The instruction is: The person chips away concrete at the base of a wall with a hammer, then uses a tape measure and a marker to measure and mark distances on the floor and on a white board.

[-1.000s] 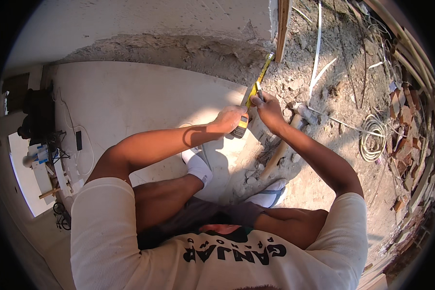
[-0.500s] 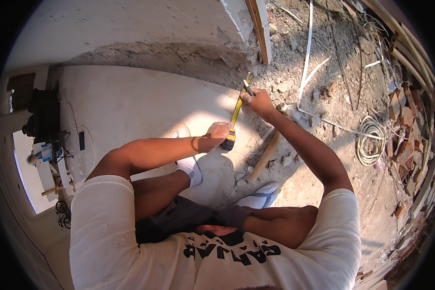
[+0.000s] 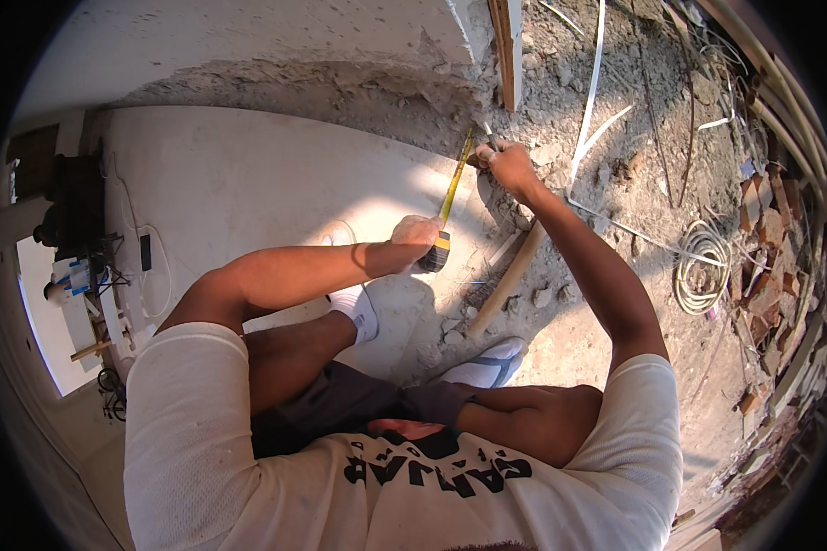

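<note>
My left hand (image 3: 417, 241) is closed around a yellow and black tape measure (image 3: 437, 253). Its yellow blade (image 3: 455, 186) runs out over the pale floor toward the broken base of the wall. Just right of the blade's far end, my right hand (image 3: 508, 167) grips a slim pen-shaped thing (image 3: 492, 140), dark with a lighter tip. That tip points away from me, at the edge of the rubble. Whether the right fingers touch the blade is hard to make out.
A white wall (image 3: 276, 41) with a chipped lower edge rises ahead, beside an upright wooden strip (image 3: 504, 55). Rubble (image 3: 560, 101) and white strips lie to the right. A pale pole (image 3: 508, 285) lies near my foot; coiled cable (image 3: 705, 271) and broken bricks (image 3: 770, 230) are farther right.
My right hand has shifted right, off the blade, with the pen-shaped thing now beside the blade's end. My left hand still holds the tape measure. The view has shifted slightly.
</note>
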A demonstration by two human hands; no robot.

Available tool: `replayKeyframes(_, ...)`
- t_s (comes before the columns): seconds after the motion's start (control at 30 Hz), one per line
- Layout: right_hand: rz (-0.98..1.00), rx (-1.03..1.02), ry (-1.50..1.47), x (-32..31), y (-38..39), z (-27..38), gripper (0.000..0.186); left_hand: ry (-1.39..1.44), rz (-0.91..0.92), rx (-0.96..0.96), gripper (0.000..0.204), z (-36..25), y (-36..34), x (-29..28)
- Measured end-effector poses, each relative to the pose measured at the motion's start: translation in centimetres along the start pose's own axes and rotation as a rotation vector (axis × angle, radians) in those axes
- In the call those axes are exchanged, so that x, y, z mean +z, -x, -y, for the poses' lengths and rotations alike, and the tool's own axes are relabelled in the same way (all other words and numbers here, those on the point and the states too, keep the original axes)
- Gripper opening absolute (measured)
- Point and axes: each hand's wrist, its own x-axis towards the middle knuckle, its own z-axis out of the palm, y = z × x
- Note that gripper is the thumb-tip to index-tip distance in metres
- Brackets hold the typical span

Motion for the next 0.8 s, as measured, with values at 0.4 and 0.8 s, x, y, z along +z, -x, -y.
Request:
replayKeyframes(0.4,-0.010,0.018,-0.060,-1.0,0.4,1.8,0.025,-0.202,-0.074,0.095,0.032,1.9,-1.2,-0.9)
replayKeyframes(0.8,0.027,0.052,-0.051,-0.6,-0.5,1.9,0.033,-0.231,-0.103,0.008,0.028,0.9,0.5,-0.3)
